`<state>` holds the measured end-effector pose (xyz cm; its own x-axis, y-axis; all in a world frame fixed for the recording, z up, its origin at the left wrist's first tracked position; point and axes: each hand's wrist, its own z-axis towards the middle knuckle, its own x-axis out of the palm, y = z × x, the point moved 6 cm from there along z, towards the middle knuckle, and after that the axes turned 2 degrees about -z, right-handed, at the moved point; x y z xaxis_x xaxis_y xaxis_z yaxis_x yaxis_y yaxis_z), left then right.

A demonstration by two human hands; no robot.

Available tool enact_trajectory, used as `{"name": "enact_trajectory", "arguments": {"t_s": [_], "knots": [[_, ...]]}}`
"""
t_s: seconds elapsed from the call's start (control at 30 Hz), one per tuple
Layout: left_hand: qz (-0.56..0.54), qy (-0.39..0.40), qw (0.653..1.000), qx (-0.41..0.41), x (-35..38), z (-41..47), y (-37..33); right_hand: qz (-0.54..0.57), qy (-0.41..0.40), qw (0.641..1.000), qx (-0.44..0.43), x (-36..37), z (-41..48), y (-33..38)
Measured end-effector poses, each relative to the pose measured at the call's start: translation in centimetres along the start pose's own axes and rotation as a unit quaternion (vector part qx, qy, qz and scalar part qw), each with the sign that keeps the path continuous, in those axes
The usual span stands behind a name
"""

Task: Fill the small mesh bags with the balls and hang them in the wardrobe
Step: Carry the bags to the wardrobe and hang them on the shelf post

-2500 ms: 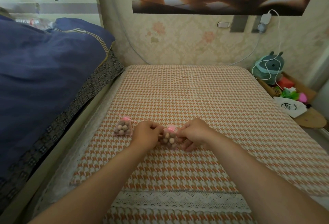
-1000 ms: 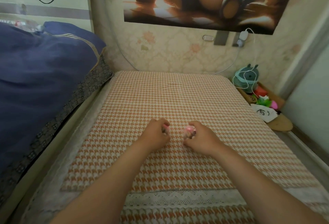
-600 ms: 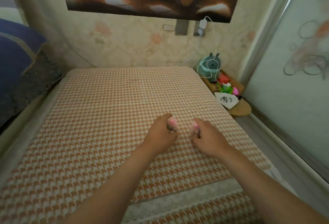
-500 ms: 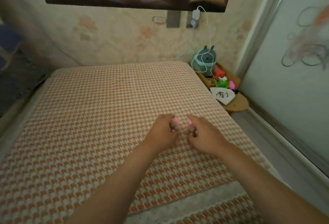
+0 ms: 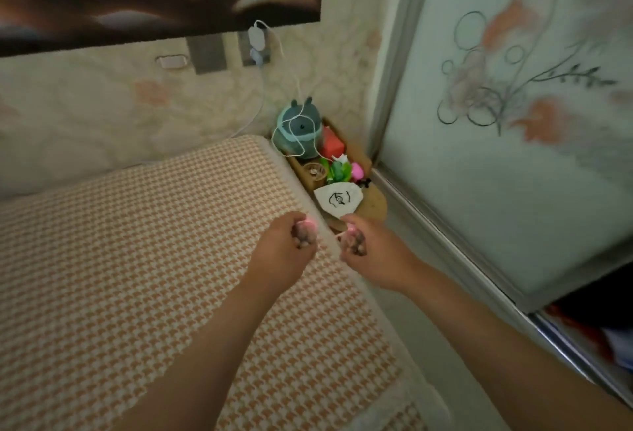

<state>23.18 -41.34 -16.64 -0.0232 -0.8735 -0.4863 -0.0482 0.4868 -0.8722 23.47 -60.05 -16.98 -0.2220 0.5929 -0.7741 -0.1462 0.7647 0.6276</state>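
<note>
Evidently filling is done: the left hand [image 5: 284,252] curls round one mesh bag of balls [image 5: 303,237], and the right hand [image 5: 371,254] grips the other mesh bag [image 5: 354,243], above the bed [image 5: 137,259] edge. Next probably comes hanging them beyond the sliding wardrobe door [image 5: 513,163].

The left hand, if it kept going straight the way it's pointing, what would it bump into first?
Probably the white sheet with a drawn face on the wooden shelf just past the edge of the bed. The left hand points that way, though it may pass above it; depth is unclear.
</note>
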Motion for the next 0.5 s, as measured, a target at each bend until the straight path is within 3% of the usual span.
{"name": "enact_trajectory", "arguments": {"t_s": [0.13, 0.3, 0.5], "knots": [[0.042, 0.033, 0.998, 0.028, 4.0, 1.0, -14.8, 0.031, -0.063, 0.996, 0.055, -13.3, -4.2, -2.0], [0.039, 0.133, 0.988, 0.070, 12.1, 0.2, -32.8, 0.028, -0.132, 0.983, 0.125, -30.8, -12.2, -5.4], [0.016, 0.274, 0.951, 0.141, 24.3, -3.1, -52.9, 0.055, -0.216, 0.953, 0.203, -49.7, -24.1, -11.0]]}}
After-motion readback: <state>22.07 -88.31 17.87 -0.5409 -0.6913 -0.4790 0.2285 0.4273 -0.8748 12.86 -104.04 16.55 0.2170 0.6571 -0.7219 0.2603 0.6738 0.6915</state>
